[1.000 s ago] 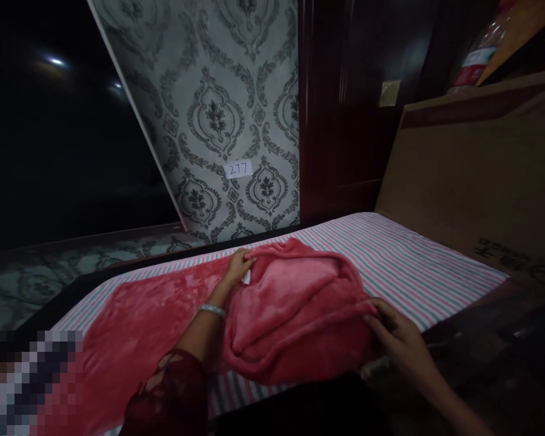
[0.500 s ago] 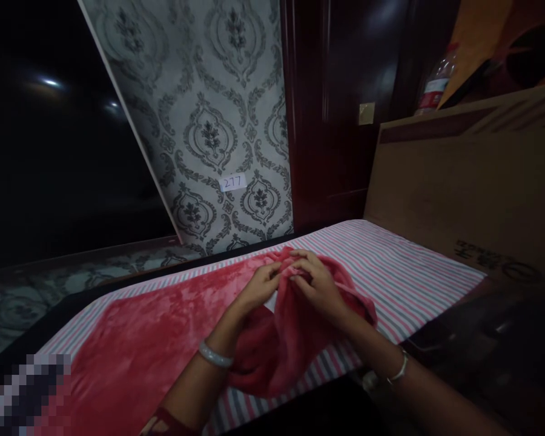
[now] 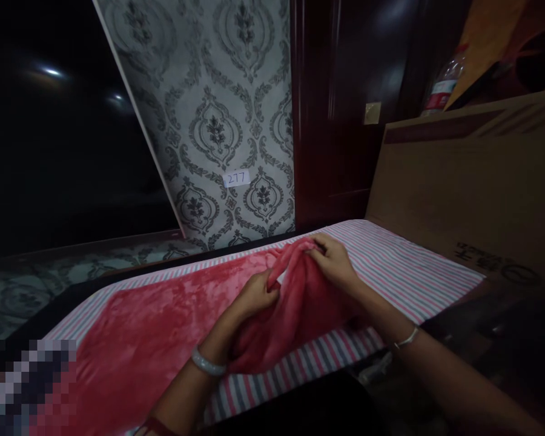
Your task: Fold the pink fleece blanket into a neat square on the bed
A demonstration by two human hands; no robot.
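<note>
A plush red blanket [image 3: 163, 327] lies spread over the left and middle of a striped cloth [image 3: 404, 260]. Its right end is bunched up and raised between my hands. My left hand [image 3: 258, 292] is closed on an edge of the bunched part, fingers curled under the fabric. Higher and to the right, my right hand [image 3: 333, 259] grips the top of the gathered folds. Folds hang down between the two hands toward the near edge of the striped cloth. A small pale patch shows in the gap between the folds, but I cannot make out what it is.
A large cardboard box [image 3: 472, 181] stands at the right, with a plastic bottle [image 3: 442, 88] behind its top edge. At the left is a big dark screen [image 3: 72, 133]. A paper label reading 277 [image 3: 237, 177] is on the patterned wall [image 3: 236, 121].
My hands have moved apart: the right one went right and slightly up with the blanket's folds, the left one slightly down. The bunched end is now stretched between them.
</note>
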